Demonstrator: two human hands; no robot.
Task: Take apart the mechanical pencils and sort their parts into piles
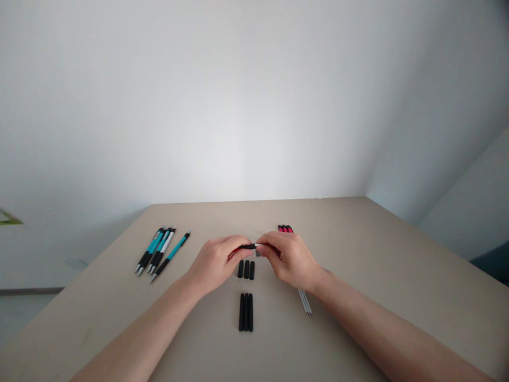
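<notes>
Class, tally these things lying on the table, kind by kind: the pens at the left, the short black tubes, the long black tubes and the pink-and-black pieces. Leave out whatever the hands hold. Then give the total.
Pens: 5
Short black tubes: 3
Long black tubes: 3
Pink-and-black pieces, partly hidden: 3
Total: 14

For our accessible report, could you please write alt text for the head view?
A left hand and right hand hold a slim black-and-white part above a beige table. Nearby lie short black pieces, longer black pieces, teal pens at left and thin rods at right.
</notes>
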